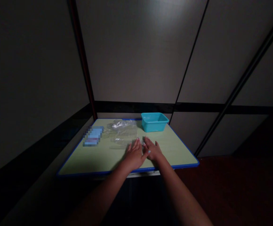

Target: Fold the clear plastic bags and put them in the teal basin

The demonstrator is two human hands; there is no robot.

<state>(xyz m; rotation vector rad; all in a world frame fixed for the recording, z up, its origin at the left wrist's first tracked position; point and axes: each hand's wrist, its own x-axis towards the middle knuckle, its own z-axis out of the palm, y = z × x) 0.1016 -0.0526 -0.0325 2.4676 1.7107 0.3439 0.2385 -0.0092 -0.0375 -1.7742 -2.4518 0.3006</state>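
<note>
Your left hand (134, 154) and right hand (152, 151) are palms-down, fingers stretched out, gripping nothing afaict, with the clear plastic (125, 131) at 11 o'clock. Looks partway flattened imo: near part's spread flattish, 12 o'clock end's yet uncrumpled.

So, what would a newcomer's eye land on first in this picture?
Probably the bright turquoise tub at the far right of the pale table. Next, the left hand and right hand, palms down near the table's front edge, close together. Crinkled clear plastic shines beyond the left hand.
</note>
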